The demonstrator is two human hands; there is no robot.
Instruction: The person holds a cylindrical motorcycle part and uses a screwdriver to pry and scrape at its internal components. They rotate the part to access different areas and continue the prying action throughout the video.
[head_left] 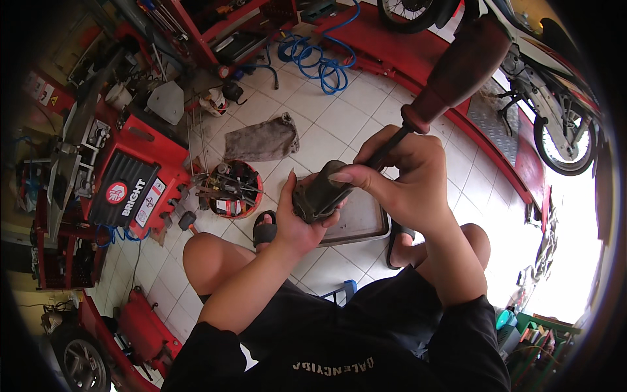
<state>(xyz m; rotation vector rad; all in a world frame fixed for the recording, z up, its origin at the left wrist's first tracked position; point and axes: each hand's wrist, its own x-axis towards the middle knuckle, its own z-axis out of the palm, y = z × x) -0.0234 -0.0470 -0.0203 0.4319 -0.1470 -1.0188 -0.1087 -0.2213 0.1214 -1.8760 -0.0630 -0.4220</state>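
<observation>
Your left hand (pixel 302 225) cupped the dark part (pixel 319 195) from below, its fingers closed around the body, likely so that it sat steady. Your right hand (pixel 418 183) lay at 3 o'clock of it, the thumb against the part's upper side and the forefinger bent around the shaft of the screwdriver (pixel 439 91): a narrow pinch, better suited to guiding than to forcing. The red-and-black handle rose free between 1 and 2 o'clock, since you gripped low, close to the part; your fingers hid the tip, so I could not tell whether it touched.

You held the part in front of you, with the tray (pixel 360 219) below at 4 o'clock, perhaps to catch drips. The tool basket (pixel 260 186) stood at 9 o'clock and the grey cloth (pixel 261 138) between 10 and 11, both apparently handy.
</observation>
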